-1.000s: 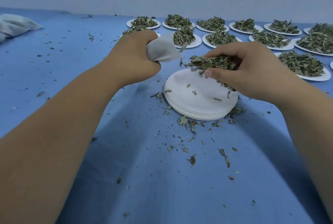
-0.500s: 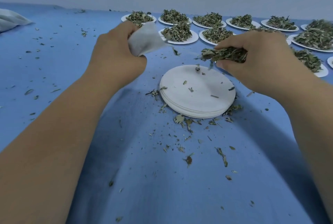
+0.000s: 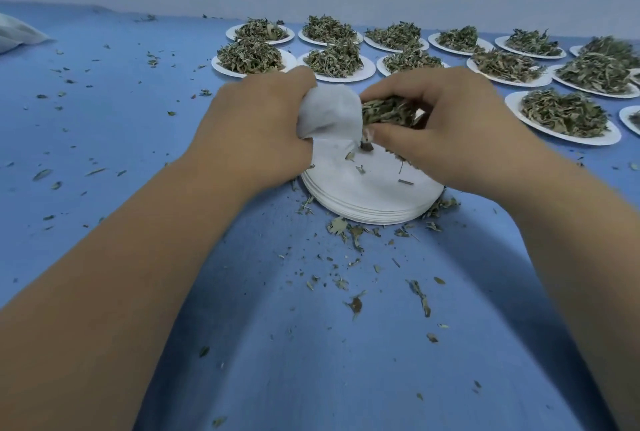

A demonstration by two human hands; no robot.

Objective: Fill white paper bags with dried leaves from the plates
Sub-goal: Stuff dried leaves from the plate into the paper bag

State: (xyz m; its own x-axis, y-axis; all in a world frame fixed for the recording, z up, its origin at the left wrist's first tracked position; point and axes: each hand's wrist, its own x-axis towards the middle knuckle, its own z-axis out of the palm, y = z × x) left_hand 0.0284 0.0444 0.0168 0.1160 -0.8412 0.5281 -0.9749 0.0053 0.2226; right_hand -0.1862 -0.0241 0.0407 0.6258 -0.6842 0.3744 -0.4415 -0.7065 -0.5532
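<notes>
At the far left edge of the cloth (image 3: 104,188) lies a white bundle (image 3: 17,36); whether it consists of filled bags cannot be determined. The left hand (image 3: 263,129) grips the bag (image 3: 329,112) with curled fingers, holding it above the stack (image 3: 374,202) of empty plates with its mouth turned to the right. A bunch of leaves (image 3: 388,111) touches that mouth. The right hand (image 3: 450,132) pinches this bunch between thumb and curled fingers, directly beside the bag. Judged from this layout, the current bag is in mid-fill: the bunch is at the opening, but how much is already inside is not visible. The stack suggests that several plates have been emptied. Scraps (image 3: 353,233) lie spilled on the cloth around the stack and on its top plate. Behind and to the right, more than ten full plates (image 3: 512,106) are untouched, so most of the task appears to remain. Compared with the frame half a second earlier, the hands have closed together: the bag was then held up and to the left, well apart from the bunch, which the right hand carried on the right side of the stack. Both hands now meet over the stack, and the bunch has reached the bag's mouth.
</notes>
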